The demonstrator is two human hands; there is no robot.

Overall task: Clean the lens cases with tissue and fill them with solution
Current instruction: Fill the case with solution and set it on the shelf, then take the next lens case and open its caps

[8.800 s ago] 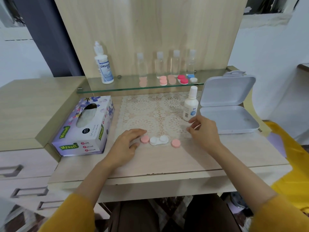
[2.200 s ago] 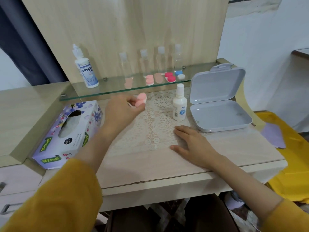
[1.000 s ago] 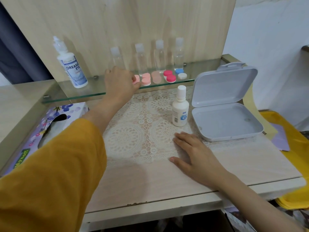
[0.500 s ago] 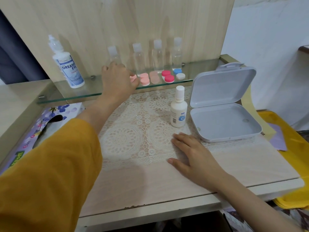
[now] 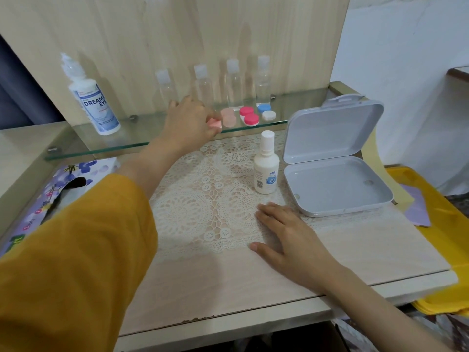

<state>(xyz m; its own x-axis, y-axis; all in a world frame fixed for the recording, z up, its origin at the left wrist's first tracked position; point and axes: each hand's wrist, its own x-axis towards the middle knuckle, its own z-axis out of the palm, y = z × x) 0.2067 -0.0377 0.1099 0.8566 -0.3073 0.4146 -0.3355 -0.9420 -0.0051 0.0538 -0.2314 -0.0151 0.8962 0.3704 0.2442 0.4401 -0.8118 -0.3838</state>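
Glass shelf [image 5: 142, 132] above the counter [image 5: 368, 250]: left hand [image 5: 187, 123] pinches a pink lens case [image 5: 215, 123].
Right hand [image 5: 286, 240] lies flat and open on the counter. The case seems light, hard, slippery plastic; best held by the cap rims.

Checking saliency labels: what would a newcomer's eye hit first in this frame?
The left hand, in a mustard-yellow sleeve, reaches to the glass shelf, fingertips at a pink plastic lens case beside the row of pale pink, red and blue-white cases. Next comes the open pale grey hinged plastic box at the desk's right, the small white solution bottle beside it, and the right hand flat on the white lace mat.
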